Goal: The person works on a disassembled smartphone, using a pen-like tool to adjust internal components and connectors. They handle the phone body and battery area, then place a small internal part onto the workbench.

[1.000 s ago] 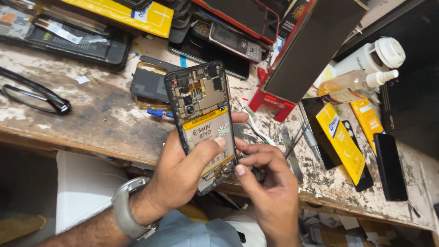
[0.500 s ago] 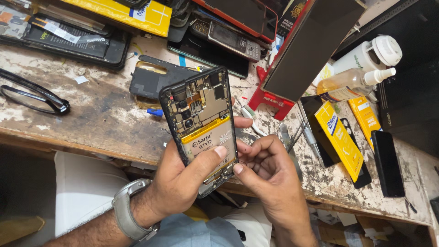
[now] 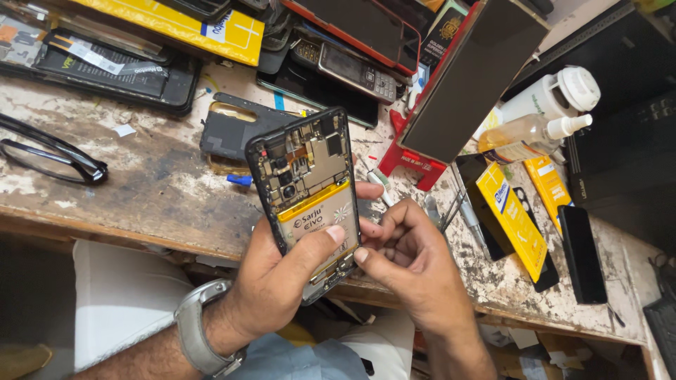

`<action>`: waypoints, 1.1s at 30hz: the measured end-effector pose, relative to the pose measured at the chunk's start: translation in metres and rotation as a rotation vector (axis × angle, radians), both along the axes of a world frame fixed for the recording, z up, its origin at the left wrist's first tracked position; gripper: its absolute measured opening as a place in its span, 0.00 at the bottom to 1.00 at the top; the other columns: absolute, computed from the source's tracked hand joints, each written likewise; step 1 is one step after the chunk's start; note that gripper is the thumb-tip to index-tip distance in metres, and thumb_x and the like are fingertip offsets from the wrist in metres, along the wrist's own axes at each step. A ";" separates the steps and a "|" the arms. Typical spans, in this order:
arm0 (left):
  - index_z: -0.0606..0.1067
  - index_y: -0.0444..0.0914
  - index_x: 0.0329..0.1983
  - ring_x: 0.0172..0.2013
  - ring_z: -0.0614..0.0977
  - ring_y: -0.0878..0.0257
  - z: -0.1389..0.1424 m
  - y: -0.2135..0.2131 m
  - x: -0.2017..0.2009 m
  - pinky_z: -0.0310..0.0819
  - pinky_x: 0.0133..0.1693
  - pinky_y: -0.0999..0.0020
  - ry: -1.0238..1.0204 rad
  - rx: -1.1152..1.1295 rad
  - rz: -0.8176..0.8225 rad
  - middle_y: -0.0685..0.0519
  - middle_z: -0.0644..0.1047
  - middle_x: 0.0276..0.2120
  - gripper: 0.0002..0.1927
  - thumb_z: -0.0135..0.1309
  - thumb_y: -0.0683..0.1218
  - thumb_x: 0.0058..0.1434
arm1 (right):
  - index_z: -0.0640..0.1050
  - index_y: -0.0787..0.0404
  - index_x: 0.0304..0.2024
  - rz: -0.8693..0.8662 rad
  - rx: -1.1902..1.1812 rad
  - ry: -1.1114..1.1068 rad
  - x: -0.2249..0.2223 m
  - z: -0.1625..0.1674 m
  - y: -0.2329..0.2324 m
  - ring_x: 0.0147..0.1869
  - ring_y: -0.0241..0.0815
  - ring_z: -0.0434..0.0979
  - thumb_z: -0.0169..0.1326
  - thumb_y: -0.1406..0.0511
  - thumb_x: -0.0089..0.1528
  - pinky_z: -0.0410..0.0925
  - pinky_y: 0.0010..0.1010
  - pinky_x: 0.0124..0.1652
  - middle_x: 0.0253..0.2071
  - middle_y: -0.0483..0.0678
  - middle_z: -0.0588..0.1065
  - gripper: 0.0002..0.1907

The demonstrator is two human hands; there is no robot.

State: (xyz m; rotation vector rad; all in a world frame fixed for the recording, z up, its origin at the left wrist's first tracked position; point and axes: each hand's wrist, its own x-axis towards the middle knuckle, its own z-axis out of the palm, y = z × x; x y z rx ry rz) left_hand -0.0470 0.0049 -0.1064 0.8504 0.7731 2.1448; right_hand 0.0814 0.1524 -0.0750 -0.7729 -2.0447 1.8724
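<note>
head view: the left hand (image 3: 282, 281) grips an opened phone (image 3: 306, 190) with its back cover off, held upright and slightly tilted over the front edge of the workbench (image 3: 141, 190); the thumb lies across the yellow battery (image 3: 315, 219), and the fingers wrap behind the frame. the circuit board shows in the upper half of the phone. the right hand (image 3: 408, 264) is curled closed just beside the phone's right edge, thumb tip touching the lower right of the frame; whether it pinches anything small cannot be told. a grey wristwatch (image 3: 197, 331) sits on the left wrist. behind the phone, a dark back cover (image 3: 232, 130) lies flat on the bench. black spectacles (image 3: 49, 158) lie well to the left, with bare worn bench surface between them and the phone. to the right, tweezers (image 3: 458, 204), a yellow box (image 3: 514, 214), a black slab (image 3: 581, 253) and two bottles (image 3: 542, 116) crowd the bench. a red stand (image 3: 415, 165) props a dark panel (image 3: 468, 77) close behind the right hand.
</note>
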 end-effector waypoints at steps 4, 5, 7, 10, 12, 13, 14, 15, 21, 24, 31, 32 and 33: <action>0.63 0.27 0.69 0.54 0.82 0.56 0.004 0.001 -0.001 0.78 0.57 0.58 -0.091 0.006 -0.026 0.39 0.74 0.63 0.26 0.40 0.37 0.67 | 0.68 0.61 0.40 -0.023 0.071 0.035 0.002 0.003 -0.007 0.52 0.32 0.77 0.60 0.73 0.59 0.72 0.26 0.51 0.46 0.48 0.77 0.14; 0.63 0.27 0.69 0.54 0.82 0.55 0.004 0.001 -0.002 0.79 0.56 0.58 -0.121 0.009 -0.033 0.39 0.74 0.63 0.26 0.40 0.37 0.66 | 0.68 0.61 0.40 -0.028 0.073 0.043 0.003 0.002 -0.010 0.52 0.32 0.77 0.59 0.73 0.59 0.73 0.26 0.50 0.48 0.49 0.78 0.13; 0.63 0.27 0.69 0.53 0.82 0.55 0.004 0.002 -0.003 0.79 0.55 0.58 -0.159 0.017 -0.033 0.39 0.74 0.63 0.26 0.40 0.37 0.66 | 0.68 0.62 0.41 -0.041 0.088 0.056 0.002 0.001 -0.012 0.48 0.33 0.77 0.59 0.73 0.60 0.74 0.28 0.46 0.46 0.49 0.77 0.13; 0.63 0.26 0.68 0.52 0.82 0.54 0.003 0.004 -0.002 0.80 0.54 0.58 -0.190 0.022 -0.011 0.38 0.74 0.62 0.26 0.40 0.37 0.66 | 0.68 0.63 0.44 -0.038 0.240 0.063 0.001 -0.003 -0.016 0.45 0.34 0.76 0.59 0.73 0.62 0.73 0.27 0.44 0.43 0.50 0.74 0.13; 0.64 0.25 0.68 0.51 0.82 0.53 0.003 0.005 -0.002 0.80 0.53 0.57 -0.216 0.017 0.017 0.38 0.74 0.62 0.26 0.40 0.37 0.66 | 0.68 0.63 0.45 -0.023 0.305 0.063 -0.001 -0.004 -0.017 0.45 0.33 0.76 0.59 0.73 0.63 0.72 0.26 0.45 0.42 0.49 0.74 0.13; 0.64 0.25 0.68 0.51 0.82 0.53 0.004 0.006 -0.002 0.80 0.52 0.57 -0.239 0.022 0.009 0.38 0.74 0.61 0.26 0.39 0.37 0.66 | 0.68 0.63 0.44 -0.015 0.302 0.064 -0.003 -0.004 -0.016 0.45 0.33 0.76 0.59 0.74 0.62 0.73 0.26 0.45 0.44 0.49 0.76 0.13; 0.63 0.26 0.68 0.51 0.82 0.52 0.005 0.007 -0.002 0.81 0.52 0.57 -0.260 0.031 0.001 0.37 0.75 0.61 0.26 0.39 0.37 0.66 | 0.68 0.63 0.44 -0.007 0.302 0.068 -0.003 -0.004 -0.015 0.45 0.33 0.77 0.59 0.74 0.62 0.73 0.26 0.46 0.45 0.49 0.77 0.13; 0.63 0.26 0.68 0.50 0.82 0.52 0.006 0.007 -0.004 0.81 0.52 0.57 -0.278 0.040 -0.005 0.37 0.75 0.61 0.27 0.39 0.37 0.65 | 0.68 0.63 0.44 -0.015 0.296 0.080 -0.004 -0.003 -0.015 0.44 0.33 0.76 0.59 0.74 0.62 0.73 0.26 0.45 0.45 0.49 0.77 0.13; 0.63 0.26 0.67 0.50 0.83 0.48 0.008 0.007 -0.006 0.82 0.46 0.53 -0.394 0.054 -0.025 0.35 0.74 0.61 0.27 0.40 0.37 0.63 | 0.74 0.68 0.49 -0.095 0.344 0.166 0.014 -0.005 -0.028 0.48 0.35 0.78 0.60 0.75 0.61 0.73 0.27 0.49 0.44 0.50 0.77 0.15; 0.61 0.30 0.70 0.50 0.83 0.47 0.007 0.007 -0.006 0.82 0.47 0.54 -0.396 0.066 -0.044 0.35 0.74 0.61 0.29 0.40 0.37 0.63 | 0.77 0.69 0.50 -0.126 0.479 0.182 0.021 -0.007 -0.032 0.48 0.35 0.80 0.60 0.75 0.60 0.74 0.26 0.48 0.43 0.50 0.80 0.15; 0.61 0.25 0.68 0.50 0.82 0.45 0.009 0.010 -0.006 0.82 0.47 0.52 -0.425 0.063 -0.049 0.33 0.74 0.61 0.28 0.40 0.38 0.64 | 0.81 0.68 0.43 -0.174 0.824 0.234 0.022 0.001 -0.037 0.43 0.35 0.81 0.63 0.76 0.59 0.73 0.23 0.44 0.39 0.50 0.81 0.09; 0.61 0.26 0.68 0.49 0.82 0.45 0.009 0.010 -0.007 0.82 0.47 0.52 -0.430 0.054 -0.048 0.33 0.74 0.61 0.28 0.40 0.38 0.64 | 0.82 0.68 0.42 -0.178 0.889 0.232 0.021 0.001 -0.038 0.42 0.35 0.81 0.63 0.76 0.59 0.72 0.23 0.43 0.39 0.50 0.82 0.09; 0.61 0.26 0.68 0.49 0.82 0.45 0.009 0.010 -0.007 0.82 0.46 0.52 -0.435 0.045 -0.047 0.33 0.74 0.61 0.28 0.40 0.38 0.64 | 0.82 0.68 0.42 -0.178 0.888 0.236 0.021 0.002 -0.038 0.42 0.36 0.81 0.63 0.76 0.59 0.72 0.23 0.43 0.39 0.50 0.82 0.09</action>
